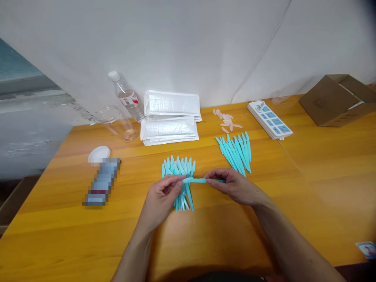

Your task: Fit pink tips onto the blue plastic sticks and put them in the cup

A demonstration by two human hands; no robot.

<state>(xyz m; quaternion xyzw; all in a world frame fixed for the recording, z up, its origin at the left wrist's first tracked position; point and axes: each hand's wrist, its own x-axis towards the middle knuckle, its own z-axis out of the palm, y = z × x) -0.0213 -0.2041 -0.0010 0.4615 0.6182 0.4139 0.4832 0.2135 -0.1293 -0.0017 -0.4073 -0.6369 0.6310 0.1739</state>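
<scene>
My left hand (166, 194) pinches the whitish, covered blade end of a turquoise eyebrow razor (199, 180). The handle's other end is gripped between the thumb and fingers of my right hand (232, 185), so the razor lies level between both hands. Just under it, partly hidden by my left hand, is a heap of similar razors (179, 166) with pale covers on their blade ends. More turquoise razors (235, 152) lie in a loose bunch beyond my right hand. Behind that bunch are several small translucent blade caps (226, 118), scattered on the wooden table (211, 243).
Silvery padded mailers (172, 103) lean by the wall beside a plastic bottle (127, 98) and a clear jar (117, 123). A white lid (100, 154) and a blurred phone-like slab (102, 182) lie left. A power strip (270, 119) and cardboard box (331, 102) are right.
</scene>
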